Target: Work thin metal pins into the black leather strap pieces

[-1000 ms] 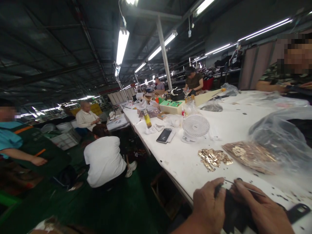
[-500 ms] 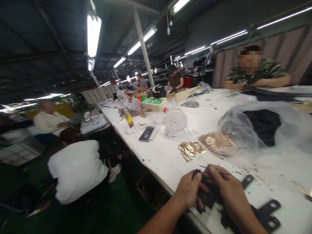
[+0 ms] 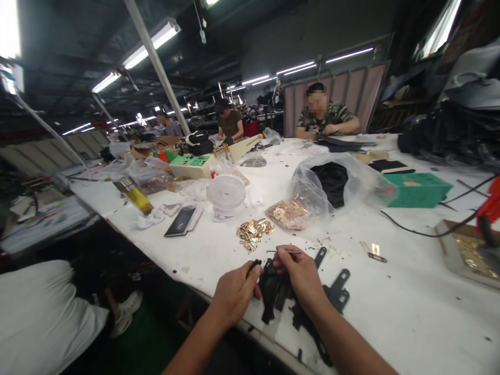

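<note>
My left hand (image 3: pixel 234 294) is closed, pinching a small black strap piece (image 3: pixel 253 264) between thumb and fingers above the table edge. Thin and grey, a metal rod (image 3: pixel 291 252) lies across the fingertips of my right hand (image 3: pixel 300 276), which is closed on it. Its exact kind cannot be told. Black strap pieces with slotted ends (image 3: pixel 336 291) lie in a loose heap under and beside my right hand, partly hidden by it. Just beyond my hands is a pile of gold metal plates (image 3: pixel 253 232). A clear bag of similar gold plates (image 3: pixel 287 213) rests behind that pile.
On the white table (image 3: pixel 422 312) stand a white fan (image 3: pixel 225 194), a phone (image 3: pixel 182 221), a yellow bottle (image 3: pixel 135 195) and a green box (image 3: pixel 420 190) with a cable. A person in camouflage (image 3: pixel 332 117) sits opposite. Someone in white (image 3: pixel 47 312) crouches at the left.
The view has swung right, bringing in the green box and a tray of gold parts. My left hand has drawn slightly apart from my right, with the black piece in it.
</note>
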`<control>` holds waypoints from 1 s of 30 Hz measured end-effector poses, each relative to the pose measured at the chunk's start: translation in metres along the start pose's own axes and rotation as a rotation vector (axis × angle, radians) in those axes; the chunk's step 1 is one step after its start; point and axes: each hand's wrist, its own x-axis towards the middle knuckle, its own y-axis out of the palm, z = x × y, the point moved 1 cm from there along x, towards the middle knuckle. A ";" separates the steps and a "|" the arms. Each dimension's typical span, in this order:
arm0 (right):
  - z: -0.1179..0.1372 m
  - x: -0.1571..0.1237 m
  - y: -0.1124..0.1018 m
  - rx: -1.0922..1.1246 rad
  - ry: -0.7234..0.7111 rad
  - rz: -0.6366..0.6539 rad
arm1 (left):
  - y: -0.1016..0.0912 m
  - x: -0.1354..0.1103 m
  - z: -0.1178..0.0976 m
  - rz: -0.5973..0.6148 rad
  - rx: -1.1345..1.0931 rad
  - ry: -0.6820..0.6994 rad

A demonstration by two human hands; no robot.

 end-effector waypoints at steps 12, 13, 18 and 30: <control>0.013 -0.008 0.003 0.022 -0.118 0.055 | 0.046 0.012 0.023 -0.007 -1.023 -0.257; 0.013 -0.009 0.003 0.016 -0.126 0.061 | 0.050 0.014 0.024 -0.014 -1.070 -0.243; 0.013 -0.009 0.002 -0.066 -0.146 0.066 | 0.060 0.021 0.030 -0.054 -1.063 -0.202; 0.015 -0.016 0.007 -0.382 -0.326 0.071 | 0.068 0.019 0.038 -0.182 -0.921 -0.189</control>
